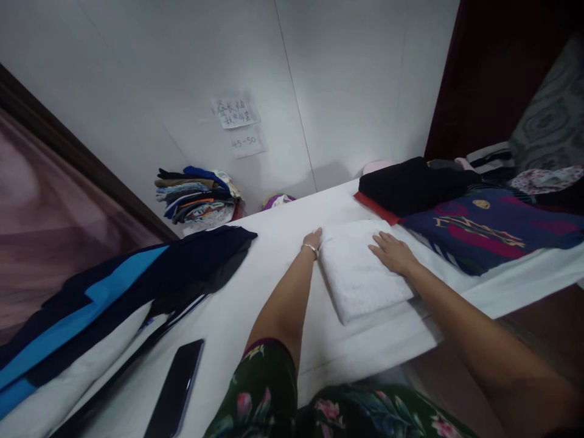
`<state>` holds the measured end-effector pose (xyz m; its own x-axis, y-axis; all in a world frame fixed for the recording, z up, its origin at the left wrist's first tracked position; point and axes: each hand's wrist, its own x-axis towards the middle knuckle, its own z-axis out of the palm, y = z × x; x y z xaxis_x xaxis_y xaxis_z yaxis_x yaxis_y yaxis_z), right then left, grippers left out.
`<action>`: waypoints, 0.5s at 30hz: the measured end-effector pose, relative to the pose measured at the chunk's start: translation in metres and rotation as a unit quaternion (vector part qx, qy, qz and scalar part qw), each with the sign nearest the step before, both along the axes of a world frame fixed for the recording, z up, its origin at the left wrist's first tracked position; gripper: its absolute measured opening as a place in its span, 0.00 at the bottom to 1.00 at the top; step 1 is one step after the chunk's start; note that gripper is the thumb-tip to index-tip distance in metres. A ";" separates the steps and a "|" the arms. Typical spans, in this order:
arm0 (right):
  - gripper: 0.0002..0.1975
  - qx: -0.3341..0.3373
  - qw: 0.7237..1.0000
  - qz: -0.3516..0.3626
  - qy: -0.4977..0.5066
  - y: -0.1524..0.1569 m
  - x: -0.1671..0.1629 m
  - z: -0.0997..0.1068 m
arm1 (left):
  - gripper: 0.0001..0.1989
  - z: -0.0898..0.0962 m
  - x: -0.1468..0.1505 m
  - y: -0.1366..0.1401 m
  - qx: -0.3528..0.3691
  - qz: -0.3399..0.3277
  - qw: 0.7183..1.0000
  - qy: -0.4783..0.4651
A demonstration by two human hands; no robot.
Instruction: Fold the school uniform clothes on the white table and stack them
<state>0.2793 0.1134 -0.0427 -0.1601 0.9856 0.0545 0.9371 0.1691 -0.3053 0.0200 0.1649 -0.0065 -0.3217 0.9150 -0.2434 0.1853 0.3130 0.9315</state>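
Note:
A thick, soft-looking white cloth item (360, 283), folded into a neat rectangle, lies on the white-covered table; whether it is a garment or a towel I cannot tell. Along its far left edge rests my left hand (313, 239), a bracelet at the wrist and its fingers stretched forward against the side of the fold. My right hand (393, 252) lies flat on the upper right part of the fold, fingers spread. Neither hand grips anything that I can see.
Dark blue and black clothes (210, 255) lie at the left, near a phone (176, 389). A stack of folded clothes (198, 198) stands at the back left. More clothes, including a black one (410, 185) and a patterned navy one (483, 228), fill the right. Behind is a wall (365, 91).

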 end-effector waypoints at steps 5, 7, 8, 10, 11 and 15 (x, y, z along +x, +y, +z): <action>0.31 0.021 1.000 0.017 0.006 -0.002 0.005 -0.004 | 0.22 0.013 -0.006 0.030 0.035 -0.070 0.980 0.183; 0.31 0.026 0.999 0.019 -0.010 -0.002 0.005 -0.005 | 0.20 0.007 -0.012 0.034 0.016 -0.095 0.966 0.239; 0.31 0.029 0.999 0.019 -0.018 -0.002 0.005 -0.005 | 0.19 0.002 -0.014 0.034 0.001 -0.106 0.959 0.263; 0.31 0.033 0.999 0.021 -0.029 -0.002 0.003 -0.005 | 0.16 -0.009 -0.017 0.032 -0.026 -0.123 0.944 0.304; 0.31 0.034 0.999 0.023 -0.030 -0.003 0.003 -0.005 | 0.16 -0.014 -0.018 0.030 -0.036 -0.130 0.938 0.321; 0.31 0.040 0.998 0.020 -0.033 -0.003 0.002 -0.005 | 0.15 -0.017 -0.027 0.026 -0.057 -0.132 0.915 0.376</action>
